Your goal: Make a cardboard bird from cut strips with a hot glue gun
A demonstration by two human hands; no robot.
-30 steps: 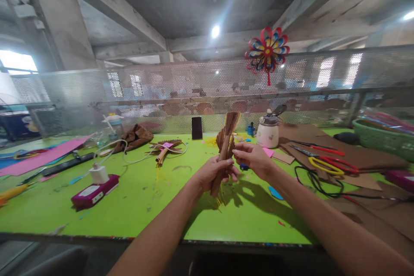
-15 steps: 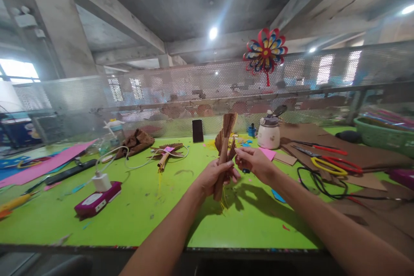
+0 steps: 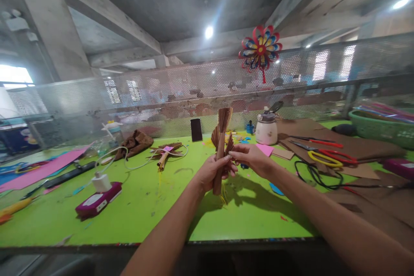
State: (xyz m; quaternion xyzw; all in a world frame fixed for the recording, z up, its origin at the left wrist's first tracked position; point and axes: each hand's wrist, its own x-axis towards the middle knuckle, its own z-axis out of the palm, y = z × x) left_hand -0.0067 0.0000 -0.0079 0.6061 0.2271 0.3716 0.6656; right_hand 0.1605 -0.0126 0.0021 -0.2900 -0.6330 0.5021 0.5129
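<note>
Fingers of the left hand curl closed around the rolled brown paper tube of the pleated paper craft, held upright above the front middle of the green desk. The right hand has its thumb and fingertips nearly together at the craft's right-hand pleats; whether they pinch them cannot be told. Yellow strands hang below. Behind, a black phone stands near the desk's back edge, left of the white bottle.

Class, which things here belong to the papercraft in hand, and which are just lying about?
Probably part of it:
pleated brown paper piece, in the left hand
brown sheets
scissors

Seemingly just lying about:
phone
white bottle
purple power strip
white charger
</note>
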